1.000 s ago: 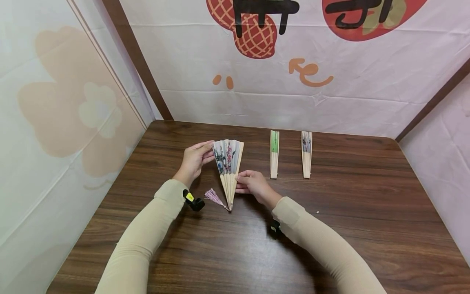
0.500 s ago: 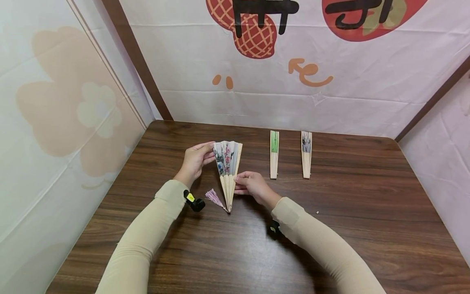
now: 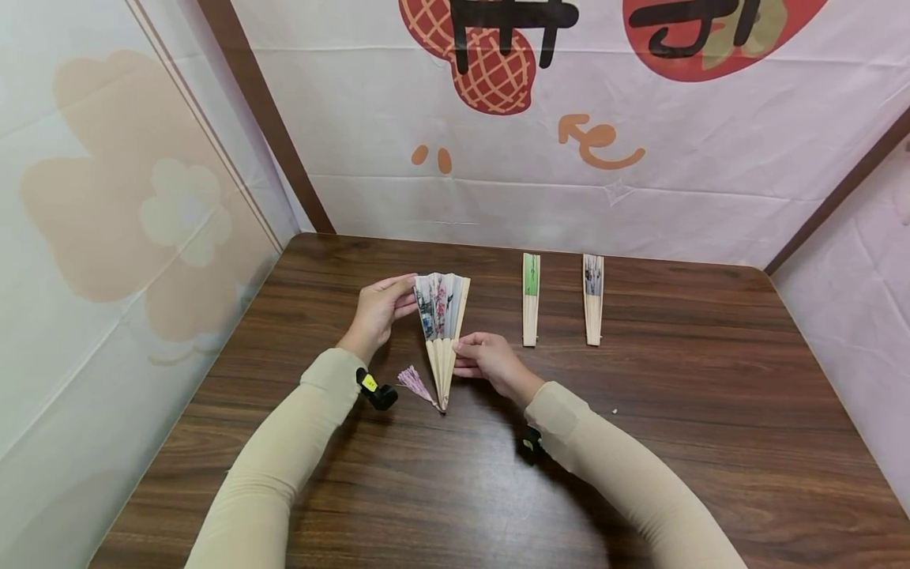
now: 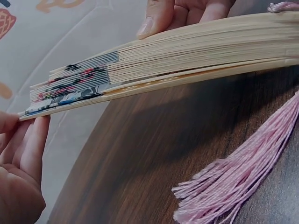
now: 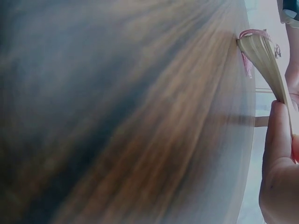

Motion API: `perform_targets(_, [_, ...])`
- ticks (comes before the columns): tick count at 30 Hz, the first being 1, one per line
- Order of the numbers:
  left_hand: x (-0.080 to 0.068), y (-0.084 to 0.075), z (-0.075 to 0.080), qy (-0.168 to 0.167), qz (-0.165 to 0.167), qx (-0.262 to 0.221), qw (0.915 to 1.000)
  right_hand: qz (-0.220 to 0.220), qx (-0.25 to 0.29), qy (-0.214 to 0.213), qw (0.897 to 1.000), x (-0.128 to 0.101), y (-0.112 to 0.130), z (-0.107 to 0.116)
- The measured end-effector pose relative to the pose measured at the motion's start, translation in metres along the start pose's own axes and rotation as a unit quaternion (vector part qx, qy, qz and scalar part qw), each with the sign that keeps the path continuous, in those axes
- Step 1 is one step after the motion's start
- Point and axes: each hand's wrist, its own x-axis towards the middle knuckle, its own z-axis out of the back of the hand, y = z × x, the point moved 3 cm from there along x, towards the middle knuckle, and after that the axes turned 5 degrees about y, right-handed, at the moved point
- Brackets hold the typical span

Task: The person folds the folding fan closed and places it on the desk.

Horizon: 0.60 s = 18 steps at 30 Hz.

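A folding fan [image 3: 439, 316] with pale ribs and a grey-white flowered leaf is partly spread between both hands. Its pivot end points toward the person, and a pink-purple tassel [image 3: 415, 382] trails from it to the left. My left hand [image 3: 379, 310] pinches the leaf's upper left corner between thumb and fingers. On the right edge, about where leaf meets ribs, my right hand [image 3: 490, 360] pinches the outer guard. Seen from the left wrist, the ribs [image 4: 196, 51] lie stacked edge-on above the wood, the tassel [image 4: 233, 172] hanging beside them. The right wrist view shows the guard between thumb and fingers [image 5: 278, 135].
Two folded fans lie at the back of the brown wooden table [image 3: 711, 411]: a green one [image 3: 531, 300] and a grey-patterned one [image 3: 593, 300] to its right. A tiny white speck [image 3: 614, 411] lies right of the hands. Printed cloth [image 3: 498, 205] hangs behind the table.
Between one second and half a second ago, the fan's right edge came slightly leftward with the right hand, narrowing the spread a little. Since then the hands and fan have barely moved.
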Motion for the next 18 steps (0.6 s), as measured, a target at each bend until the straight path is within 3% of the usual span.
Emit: perform_targets(18, [-0.0005, 0.0015, -0.0002, -0.005, -0.012, 0.013, 0.9998, -0.005, 0.005, 0.006, 1.0, 0.0018, -0.0014, -0.0005])
